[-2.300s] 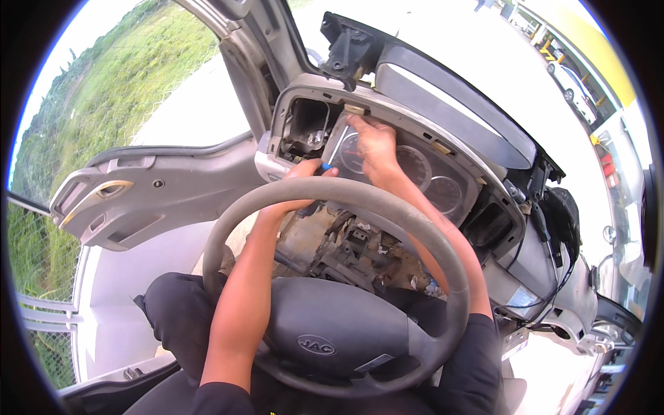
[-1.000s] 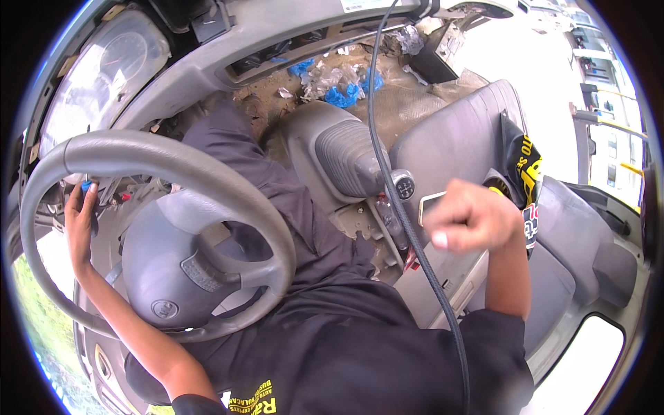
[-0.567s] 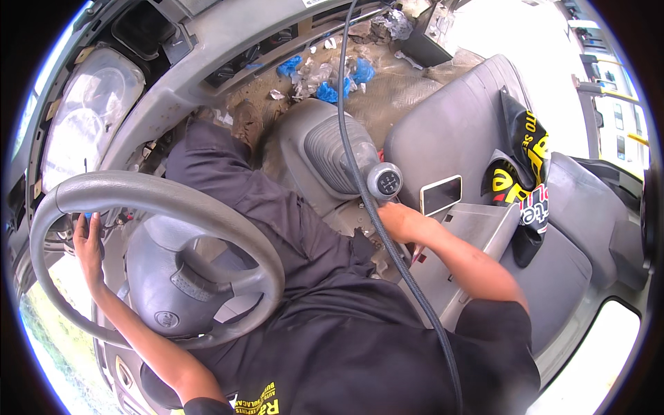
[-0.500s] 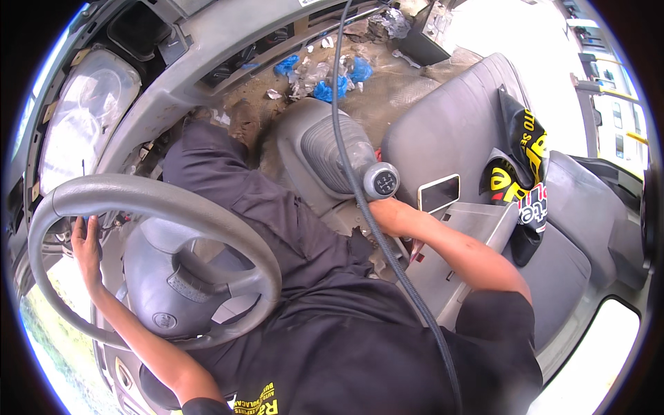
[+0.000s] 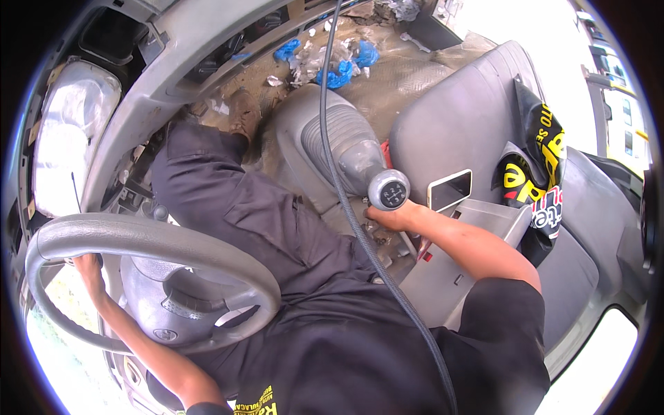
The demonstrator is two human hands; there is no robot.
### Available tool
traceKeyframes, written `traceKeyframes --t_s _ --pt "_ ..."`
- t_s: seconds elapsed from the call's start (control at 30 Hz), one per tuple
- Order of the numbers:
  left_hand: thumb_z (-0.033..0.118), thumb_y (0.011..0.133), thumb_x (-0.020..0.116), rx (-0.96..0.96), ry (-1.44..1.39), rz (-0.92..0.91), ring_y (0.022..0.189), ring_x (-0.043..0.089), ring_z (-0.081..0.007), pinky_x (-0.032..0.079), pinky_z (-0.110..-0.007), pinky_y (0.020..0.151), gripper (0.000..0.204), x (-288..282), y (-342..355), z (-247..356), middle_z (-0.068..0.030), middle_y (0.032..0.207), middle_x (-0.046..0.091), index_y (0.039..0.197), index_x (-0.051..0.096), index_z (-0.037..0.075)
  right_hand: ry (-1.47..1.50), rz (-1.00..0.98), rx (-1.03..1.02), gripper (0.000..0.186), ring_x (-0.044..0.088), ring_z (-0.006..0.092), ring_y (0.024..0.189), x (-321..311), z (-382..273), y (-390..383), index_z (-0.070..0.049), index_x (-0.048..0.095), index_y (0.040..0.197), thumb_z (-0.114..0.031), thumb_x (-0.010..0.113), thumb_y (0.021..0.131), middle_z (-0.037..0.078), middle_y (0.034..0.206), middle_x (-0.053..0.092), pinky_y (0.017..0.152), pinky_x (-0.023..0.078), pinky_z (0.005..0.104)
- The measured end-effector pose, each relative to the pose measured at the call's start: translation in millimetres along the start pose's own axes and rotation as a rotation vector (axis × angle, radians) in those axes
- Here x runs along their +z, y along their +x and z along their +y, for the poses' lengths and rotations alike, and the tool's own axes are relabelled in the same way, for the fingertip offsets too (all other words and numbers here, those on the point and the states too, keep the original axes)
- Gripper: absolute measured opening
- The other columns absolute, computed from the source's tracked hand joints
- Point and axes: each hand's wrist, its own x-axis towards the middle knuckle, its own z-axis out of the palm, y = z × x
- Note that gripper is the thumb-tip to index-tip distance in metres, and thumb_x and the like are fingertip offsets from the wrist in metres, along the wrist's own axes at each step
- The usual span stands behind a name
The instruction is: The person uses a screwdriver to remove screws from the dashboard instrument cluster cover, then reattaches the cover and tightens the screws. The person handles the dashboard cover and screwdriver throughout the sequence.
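My left hand (image 5: pixel 88 268) is behind the left side of the grey steering wheel (image 5: pixel 155 235). The rim covers its fingertips, so its hold is hidden. A thin dark rod (image 5: pixel 75 194) sticks up beyond the rim above that hand; whether the two touch cannot be seen. My right hand (image 5: pixel 391 217) is low beside the gear lever, just under its round knob (image 5: pixel 389 189). Its fingers look curled, and the knob partly hides them along with whatever they grip. A ribbed grey boot (image 5: pixel 339 135) surrounds the lever's base.
A phone (image 5: pixel 449 189) leans on the grey console box (image 5: pixel 443 266) by my right forearm. A black cable (image 5: pixel 366 242) hangs across the view. Blue and white scraps (image 5: pixel 335 69) litter the floor. Black printed cloth (image 5: pixel 539 173) drapes over the passenger seat (image 5: pixel 449 117).
My left hand has dropped lower behind the wheel rim, hiding its previously visible fingers. My right hand stays beside the gear lever. The whole view has shifted slightly.
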Motion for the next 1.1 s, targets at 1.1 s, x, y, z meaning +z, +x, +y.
traceKeyframes --t_s 1.1 --pt "0.025 0.112 0.066 -0.088 -0.139 -0.013 0.080 0.054 -0.0074 0.047 -0.027 0.074 0.032 -17.5 -2.1 -2.0 -0.0040 0.097 0.060 0.132 0.065 0.000 0.150 -0.268 0.221 0.026 0.078 0.0362 0.106 -22.3 24.7 7.4 -0.005 0.081 0.106 -0.006 0.070 0.082 0.021 0.106 0.081 0.087 0.061 0.0493"
